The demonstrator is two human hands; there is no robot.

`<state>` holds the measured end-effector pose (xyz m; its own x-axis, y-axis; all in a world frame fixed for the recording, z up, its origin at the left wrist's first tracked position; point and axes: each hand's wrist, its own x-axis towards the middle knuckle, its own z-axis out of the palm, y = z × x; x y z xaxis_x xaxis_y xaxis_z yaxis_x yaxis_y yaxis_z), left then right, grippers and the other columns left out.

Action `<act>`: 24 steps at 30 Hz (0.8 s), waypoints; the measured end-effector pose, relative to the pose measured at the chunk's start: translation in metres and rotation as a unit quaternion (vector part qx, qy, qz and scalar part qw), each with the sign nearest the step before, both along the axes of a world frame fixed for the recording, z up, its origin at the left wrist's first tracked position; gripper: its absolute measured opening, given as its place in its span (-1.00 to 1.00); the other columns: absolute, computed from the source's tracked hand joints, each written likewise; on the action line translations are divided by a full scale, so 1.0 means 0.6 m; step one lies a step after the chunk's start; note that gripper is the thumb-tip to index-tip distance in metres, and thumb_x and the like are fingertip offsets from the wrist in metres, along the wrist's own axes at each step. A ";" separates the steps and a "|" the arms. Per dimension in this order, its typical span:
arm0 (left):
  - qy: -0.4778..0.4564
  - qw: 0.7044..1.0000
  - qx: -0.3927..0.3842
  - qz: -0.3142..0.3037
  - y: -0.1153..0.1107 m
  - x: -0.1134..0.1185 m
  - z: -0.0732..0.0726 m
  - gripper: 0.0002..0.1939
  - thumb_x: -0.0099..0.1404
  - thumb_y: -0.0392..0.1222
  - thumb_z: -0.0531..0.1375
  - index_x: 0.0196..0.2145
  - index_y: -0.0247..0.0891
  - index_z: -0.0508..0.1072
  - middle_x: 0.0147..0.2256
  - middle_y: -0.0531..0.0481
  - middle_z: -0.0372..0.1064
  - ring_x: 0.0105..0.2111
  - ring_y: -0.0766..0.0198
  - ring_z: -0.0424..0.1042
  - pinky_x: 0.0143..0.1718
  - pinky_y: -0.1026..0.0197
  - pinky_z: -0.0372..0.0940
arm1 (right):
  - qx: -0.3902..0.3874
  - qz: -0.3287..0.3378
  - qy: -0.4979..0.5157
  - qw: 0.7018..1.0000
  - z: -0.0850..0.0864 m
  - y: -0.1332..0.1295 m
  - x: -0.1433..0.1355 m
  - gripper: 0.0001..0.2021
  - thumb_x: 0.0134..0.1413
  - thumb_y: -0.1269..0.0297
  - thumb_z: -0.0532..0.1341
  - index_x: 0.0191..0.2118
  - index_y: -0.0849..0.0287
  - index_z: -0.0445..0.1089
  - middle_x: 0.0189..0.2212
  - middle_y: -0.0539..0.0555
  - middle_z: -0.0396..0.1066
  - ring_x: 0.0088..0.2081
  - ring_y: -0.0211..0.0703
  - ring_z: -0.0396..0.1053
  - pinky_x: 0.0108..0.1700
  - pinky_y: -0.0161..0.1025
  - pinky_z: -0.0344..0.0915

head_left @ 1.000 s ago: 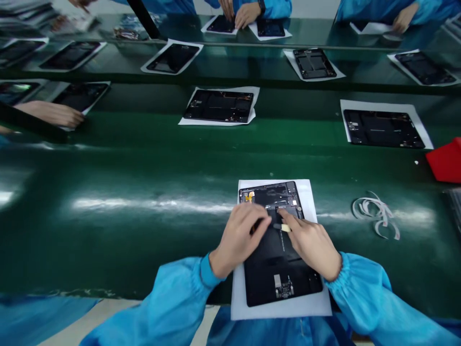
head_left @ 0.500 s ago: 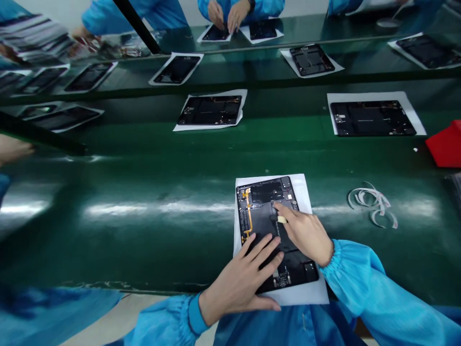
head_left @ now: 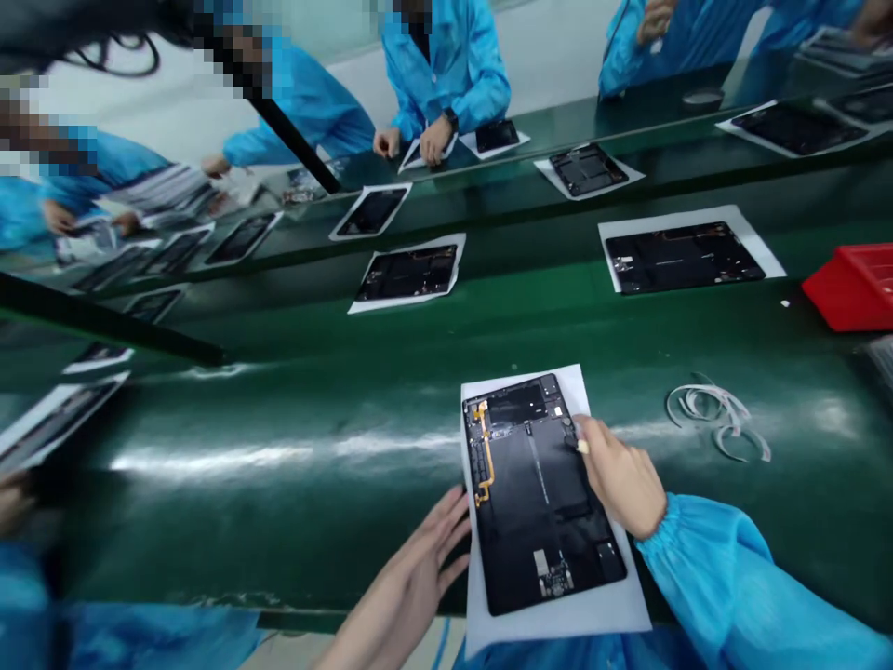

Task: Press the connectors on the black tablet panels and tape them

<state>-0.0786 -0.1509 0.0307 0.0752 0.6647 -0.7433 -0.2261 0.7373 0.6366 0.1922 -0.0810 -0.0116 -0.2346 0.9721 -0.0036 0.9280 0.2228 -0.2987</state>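
Observation:
An opened tablet point(head_left: 516, 549), its dark inside facing up with an orange flex cable point(head_left: 486, 456) along the left, lies on a white sheet point(head_left: 558, 633) in front of me. My left hand point(head_left: 429, 558) is open beside the tablet's left edge, fingers stretched at the sheet's border; whether it touches the sheet I cannot tell. At the upper right edge of the tablet, my right hand point(head_left: 620, 475) has its fingers curled together around a small cream piece with a dark end point(head_left: 581, 447). What exactly that piece is cannot be made out.
Curled white strips point(head_left: 712, 409) lie to the right, and a red bin point(head_left: 855, 288) stands beyond them. Other opened tablets point(head_left: 684, 258) on white sheets line the green bench point(head_left: 313, 521). A dark post point(head_left: 112, 321) juts in from the left. Co-workers in blue sit opposite.
My left hand has lifted off the tablet and moved left to its edge. My right hand has shifted right, from the tablet's middle to its right edge. The camera view has tilted up.

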 end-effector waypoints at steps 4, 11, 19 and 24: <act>0.049 0.999 0.016 0.015 0.012 0.019 -0.042 -0.38 0.01 0.15 0.33 0.00 -0.17 0.45 0.09 -0.12 0.36 0.17 -0.08 0.22 0.22 -0.02 0.05 | -0.003 0.010 -0.009 1.000 0.000 -0.003 -0.014 -0.59 0.20 0.55 0.02 0.13 0.18 0.26 -0.22 0.10 0.48 -0.39 -0.17 0.50 -0.43 -0.33 0.29; 0.225 0.962 0.152 0.039 0.046 0.036 -0.108 -0.27 0.01 0.26 0.30 0.04 -0.19 0.34 -0.11 -0.08 0.47 -0.05 0.00 0.41 -0.01 0.18 0.26 | 0.063 -0.026 0.144 0.987 -0.008 -0.014 -0.008 -0.56 0.22 0.51 -0.10 0.16 0.15 0.21 -0.10 0.12 0.47 -0.29 -0.15 0.53 -0.35 -0.29 0.42; 0.233 0.904 0.357 0.029 0.395 0.032 -0.044 -0.49 0.11 0.09 0.29 -0.04 -0.20 0.37 -0.11 -0.09 0.47 -0.15 0.10 0.48 -0.12 0.15 0.36 | 0.124 0.001 0.203 0.971 -0.070 -0.003 0.023 -0.56 0.23 0.40 -0.04 0.21 0.10 0.19 -0.06 0.15 0.48 -0.32 -0.15 0.55 -0.36 -0.36 0.47; 0.313 0.867 0.385 0.044 0.609 0.059 -0.064 -0.63 0.24 -0.13 0.21 -0.03 -0.32 0.36 -0.25 -0.15 0.49 -0.23 0.14 0.51 -0.13 0.09 0.38 | 0.115 -0.023 0.190 0.975 -0.093 0.002 0.014 -0.58 0.18 0.44 -0.05 0.07 0.01 0.35 -0.18 0.08 0.53 -0.41 -0.16 0.55 -0.42 -0.41 0.44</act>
